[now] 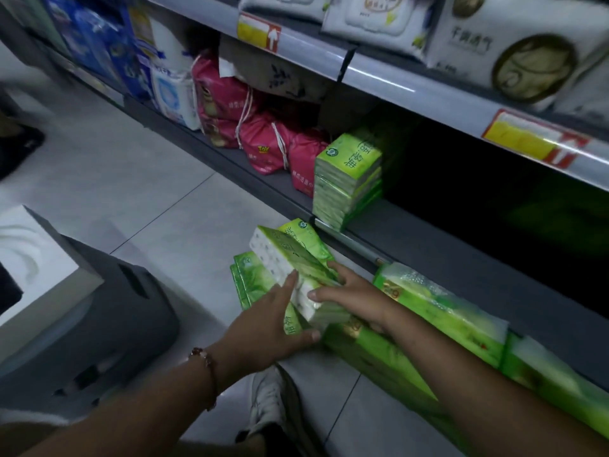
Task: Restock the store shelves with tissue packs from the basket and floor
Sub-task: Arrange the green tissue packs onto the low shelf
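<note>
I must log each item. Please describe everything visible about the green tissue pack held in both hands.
The green tissue pack is a soft plastic-wrapped block, green printed faces, white end showing rows of tissue packets. It is tilted above other green packs on the floor, near the bottom shelf edge. The left hand and right hand grip its near end.

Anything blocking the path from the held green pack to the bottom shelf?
Nothing visible. Both hands hold the green tissue pack just below the grey bottom shelf; the bay right of the stacked green packs looks open, though dark.
</note>
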A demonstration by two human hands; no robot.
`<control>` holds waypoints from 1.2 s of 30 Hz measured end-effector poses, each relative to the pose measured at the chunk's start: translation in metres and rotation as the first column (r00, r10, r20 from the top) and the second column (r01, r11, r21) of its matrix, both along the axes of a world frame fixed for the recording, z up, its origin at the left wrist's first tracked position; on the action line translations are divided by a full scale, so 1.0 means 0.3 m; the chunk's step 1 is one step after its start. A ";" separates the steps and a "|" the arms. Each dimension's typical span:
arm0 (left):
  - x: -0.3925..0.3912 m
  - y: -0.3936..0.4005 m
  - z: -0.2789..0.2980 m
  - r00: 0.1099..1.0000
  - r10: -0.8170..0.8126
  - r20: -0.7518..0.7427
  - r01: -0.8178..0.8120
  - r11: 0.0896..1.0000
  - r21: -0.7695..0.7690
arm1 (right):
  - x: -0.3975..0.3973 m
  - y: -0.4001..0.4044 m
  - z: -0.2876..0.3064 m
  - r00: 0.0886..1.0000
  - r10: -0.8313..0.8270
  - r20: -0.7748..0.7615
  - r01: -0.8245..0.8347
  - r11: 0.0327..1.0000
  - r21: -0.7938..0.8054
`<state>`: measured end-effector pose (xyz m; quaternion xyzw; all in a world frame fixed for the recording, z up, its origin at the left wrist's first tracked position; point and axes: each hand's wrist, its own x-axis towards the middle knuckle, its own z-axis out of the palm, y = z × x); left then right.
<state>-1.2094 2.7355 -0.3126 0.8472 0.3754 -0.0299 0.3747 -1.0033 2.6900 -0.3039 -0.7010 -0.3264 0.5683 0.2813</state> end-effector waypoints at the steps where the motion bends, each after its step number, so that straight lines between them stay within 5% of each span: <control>1: 0.000 -0.024 0.011 1.000 -0.010 0.007 0.010 1.000 0.015 | 0.001 -0.035 0.026 1.000 -0.011 0.004 0.011 1.000 0.018; 9: 0.093 -0.187 0.107 0.993 -0.040 0.112 -0.002 0.934 0.357 | -0.001 -0.278 0.137 0.981 -0.195 0.011 0.193 0.977 0.093; 18: 0.281 -0.173 0.086 0.946 -0.169 0.275 0.094 0.959 0.267 | 0.079 -0.347 0.154 0.851 -0.448 0.272 0.413 0.893 0.179; 22: 0.396 -0.078 0.011 0.960 -0.028 0.277 -0.081 0.923 0.377 | 0.144 -0.221 0.092 0.780 -0.443 0.442 0.379 0.896 0.230; 27: 0.522 0.008 -0.126 0.944 0.254 0.212 -0.303 0.920 0.249 | 0.240 -0.096 -0.034 0.798 -0.305 0.519 0.236 0.952 0.196; 33: 0.636 0.089 -0.274 0.876 0.357 0.323 -0.371 0.928 -0.020 | 0.372 0.005 -0.191 0.742 -0.226 0.631 0.140 0.973 0.183; 36: 0.662 0.115 -0.321 0.879 0.369 0.304 -0.377 0.926 -0.032 | 0.397 0.068 -0.249 0.720 -0.189 0.667 0.119 0.982 0.150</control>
